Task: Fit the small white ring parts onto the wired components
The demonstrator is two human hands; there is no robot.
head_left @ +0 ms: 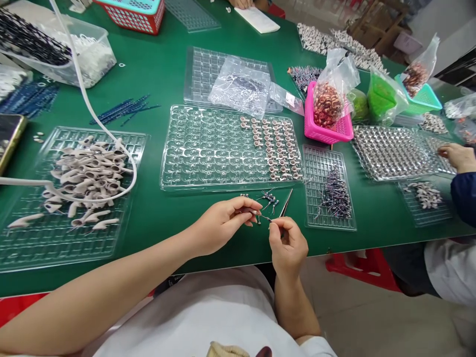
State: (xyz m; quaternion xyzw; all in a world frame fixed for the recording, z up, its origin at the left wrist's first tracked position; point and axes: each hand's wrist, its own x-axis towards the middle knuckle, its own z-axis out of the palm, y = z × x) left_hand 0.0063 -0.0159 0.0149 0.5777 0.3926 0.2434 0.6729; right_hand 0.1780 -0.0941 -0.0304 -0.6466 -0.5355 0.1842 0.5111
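Note:
My left hand [219, 225] is closed, pinching a small pale earphone shell [255, 212] between thumb and fingers. A thin dark wire [265, 217] runs from the shell to my right hand [289, 247], whose thumb and forefinger are closed on its end. Metal tweezers [286, 202] stick out beyond the right fingers, points away from me; whether that hand grips them is hidden. Several loose small wired components [268, 198] lie on the table just past my hands. Beyond them, a clear blister tray [208, 148] carries rows of pale shells [277, 144] in its right part.
Left, a tray [22, 245] bears a heap of pale shells [92, 171] under a white tube [84, 94]. Right, another tray [310, 198] holds wired components [336, 193]. A pink basket [327, 131] stands behind it. A co-worker's hand [459, 156] is at the far right.

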